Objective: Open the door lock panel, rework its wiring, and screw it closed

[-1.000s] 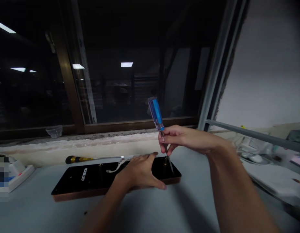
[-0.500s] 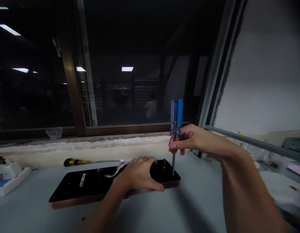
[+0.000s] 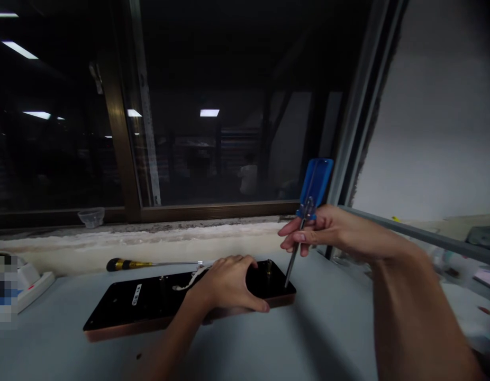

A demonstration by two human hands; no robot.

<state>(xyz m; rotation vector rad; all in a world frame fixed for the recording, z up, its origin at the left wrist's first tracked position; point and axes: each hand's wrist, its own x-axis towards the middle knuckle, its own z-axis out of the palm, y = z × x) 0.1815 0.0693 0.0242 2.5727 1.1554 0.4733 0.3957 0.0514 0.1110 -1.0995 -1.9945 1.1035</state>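
Observation:
A long black panel with a copper-coloured edge (image 3: 121,312) lies on the pale table, bearing a white label, brass posts and a white cable. My left hand (image 3: 227,286) grips it across the middle, thumb at the near edge and fingers over the far side. In my right hand (image 3: 314,233) is a screwdriver with a blue handle (image 3: 316,182), its shaft pinched between thumb and fingers. The screwdriver leans to the right, with its tip at the panel's right end corner; whether it sits in a screw is too small to tell.
Behind the panel lies a yellow-and-black screwdriver (image 3: 129,264). A white power strip (image 3: 38,291) is at the left, and a clear plastic cup (image 3: 91,217) stands on the window sill. A grey metal rail (image 3: 407,227) runs along the right side. A small dark bit (image 3: 139,356) lies in front.
The blue screwdriver has gone from upright to tilted right at its handle, with my right hand shifting right. Its tip stays near the panel's corner. My left hand keeps its hold.

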